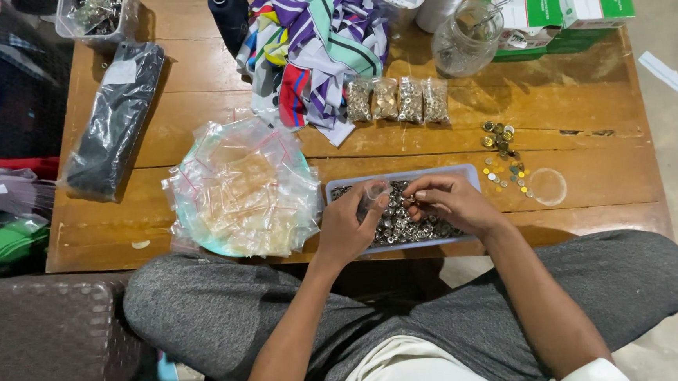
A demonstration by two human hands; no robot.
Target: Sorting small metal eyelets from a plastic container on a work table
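My left hand [347, 228] is pinching a small clear plastic zip bag [372, 193] open over the shallow pale-blue plastic tray [401, 178] full of silvery metal snap buttons [397, 224]. My right hand [451, 203] is pressing its fingertips together on one button beside the bag's mouth. Left of the tray, a round teal plate [188, 223] is carrying a heap of empty clear zip bags [245, 187]; four filled little bags [398, 100] are lying beyond.

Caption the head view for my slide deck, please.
Left hand holds a small clear bag while right hand picks metal snaps from a tray.
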